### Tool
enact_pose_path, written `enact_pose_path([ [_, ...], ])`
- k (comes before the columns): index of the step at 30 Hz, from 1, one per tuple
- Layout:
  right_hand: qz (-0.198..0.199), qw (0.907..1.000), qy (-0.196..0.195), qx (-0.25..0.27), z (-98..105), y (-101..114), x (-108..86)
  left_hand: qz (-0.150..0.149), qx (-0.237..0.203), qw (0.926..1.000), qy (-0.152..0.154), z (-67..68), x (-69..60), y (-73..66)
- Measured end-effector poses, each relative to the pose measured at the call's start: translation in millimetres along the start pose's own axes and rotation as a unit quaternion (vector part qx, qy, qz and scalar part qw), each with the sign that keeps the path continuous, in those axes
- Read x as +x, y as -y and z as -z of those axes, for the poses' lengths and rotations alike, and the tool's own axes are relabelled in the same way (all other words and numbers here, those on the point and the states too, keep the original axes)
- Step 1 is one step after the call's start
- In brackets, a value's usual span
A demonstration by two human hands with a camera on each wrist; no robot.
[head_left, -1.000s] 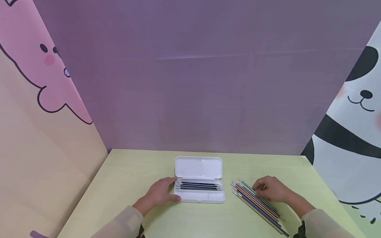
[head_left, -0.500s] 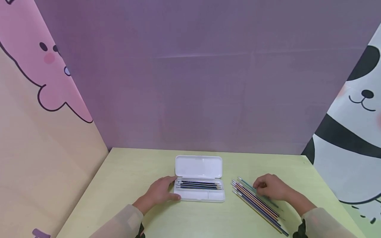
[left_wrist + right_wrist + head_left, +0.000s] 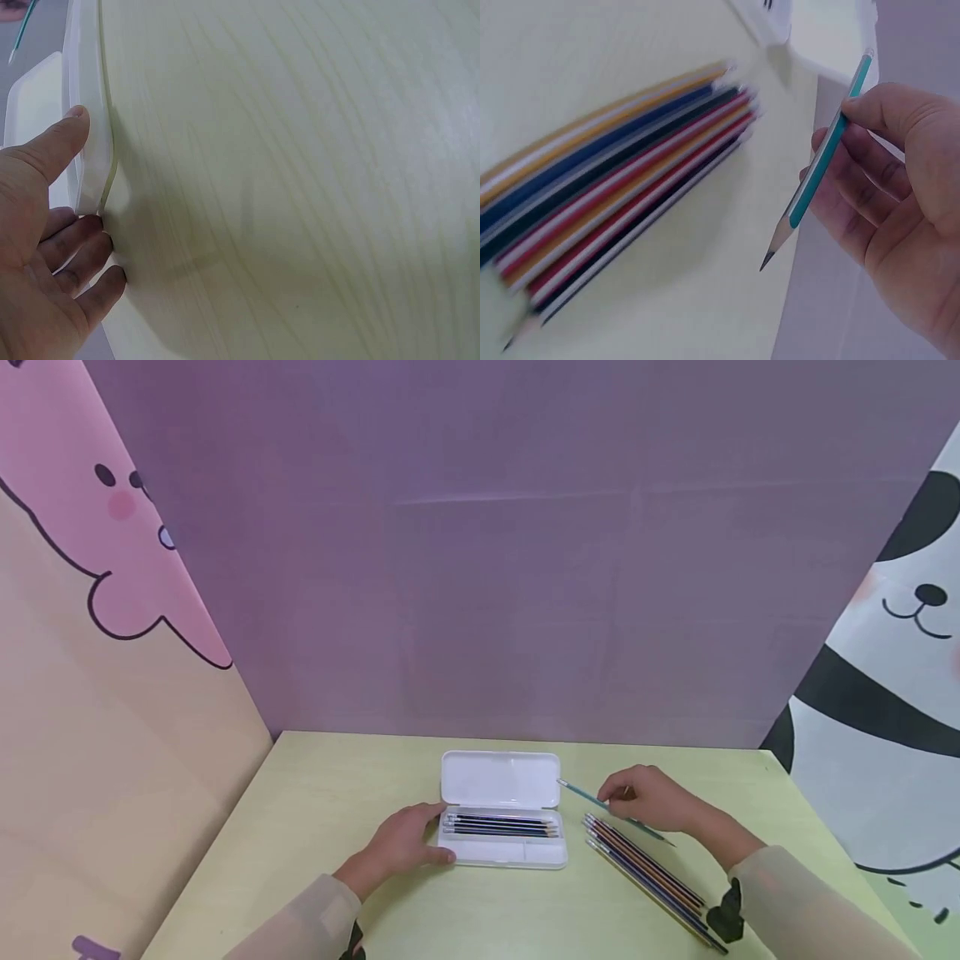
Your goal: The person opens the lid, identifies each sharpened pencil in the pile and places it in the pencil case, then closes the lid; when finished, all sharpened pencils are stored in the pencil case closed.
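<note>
A white pencil case (image 3: 480, 855) lies with its lid laid back on the table, and several dark pencils (image 3: 501, 827) sit in its rear compartment. At its left end my left hand (image 3: 403, 843) holds the case, thumb at the front corner and fingers toward the back. My right hand (image 3: 651, 798) pinches a green pencil (image 3: 825, 171) between thumb and fingers, above the table to the right of the lid. In the right wrist view its sharpened tip points down and away from the palm. Below that hand lies a row of striped pencils (image 3: 647, 878), side by side and slanted.
The pale wooden table (image 3: 360, 777) ends at a purple backdrop (image 3: 517, 610). Cartoon-printed panels, a pink figure (image 3: 67, 468) at left and a panda (image 3: 885, 693) at right, flank it. The case's front compartment has a small divider.
My right hand has lifted the green pencil off the row and carried it left and toward the back, near the lid. The left hand and the case have stayed put.
</note>
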State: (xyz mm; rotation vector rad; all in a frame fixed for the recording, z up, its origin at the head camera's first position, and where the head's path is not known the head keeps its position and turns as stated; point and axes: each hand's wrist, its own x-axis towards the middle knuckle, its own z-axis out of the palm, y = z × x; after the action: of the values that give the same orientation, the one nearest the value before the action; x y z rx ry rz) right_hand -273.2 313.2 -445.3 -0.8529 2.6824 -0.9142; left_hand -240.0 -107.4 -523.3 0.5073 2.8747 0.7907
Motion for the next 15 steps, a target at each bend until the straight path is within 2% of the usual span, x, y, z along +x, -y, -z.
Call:
enact_pose_path([
  [8, 0.027, 0.9994, 0.019, -0.009, -19, 26, 39.9, 0.002, -0.003, 1.0, 0.004, 2.6, -0.2, -1.0],
  [15, 0.022, 0.9983, 0.051, -0.02, -43, 51, 77.9, 0.006, -0.002, 1.0, 0.005, 2.1, 3.5, 1.1],
])
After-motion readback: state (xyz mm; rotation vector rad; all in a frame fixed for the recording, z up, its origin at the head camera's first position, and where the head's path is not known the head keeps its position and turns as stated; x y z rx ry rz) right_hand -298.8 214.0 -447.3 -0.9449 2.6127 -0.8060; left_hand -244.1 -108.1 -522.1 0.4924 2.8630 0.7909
